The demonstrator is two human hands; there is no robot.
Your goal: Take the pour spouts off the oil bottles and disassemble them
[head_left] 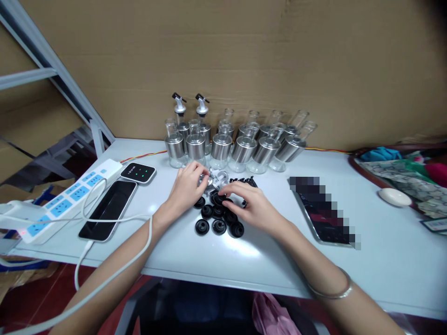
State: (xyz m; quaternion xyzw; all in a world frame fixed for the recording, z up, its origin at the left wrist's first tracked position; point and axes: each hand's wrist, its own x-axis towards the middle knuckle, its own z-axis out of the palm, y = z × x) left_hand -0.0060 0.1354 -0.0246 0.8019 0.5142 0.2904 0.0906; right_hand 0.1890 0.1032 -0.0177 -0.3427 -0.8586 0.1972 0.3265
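My left hand [191, 184] is curled with its fingertips on a silver pourer top [209, 184], partly hidden by the fingers. Beside it lie more silver pourer tops [221, 177] in a small heap. Over the group of black rubber stoppers [219, 226], my right hand [253, 202] has its thumb and forefinger closed about the edge of one black stopper [217, 198]. Small black levers [248, 180] lie just behind the right hand. Behind both hands stand several glass bottles with steel sleeves [221, 150]; two at the back left carry fitted pourers [202, 106].
A white power strip [75, 195], a charging phone [109, 210] and a small white-edged device [138, 172] are at the left. A white cable [148, 239] crosses over my left forearm. Another phone [323, 214] lies right, near a white oval object [395, 197]. Cardboard [209, 56] rises behind.
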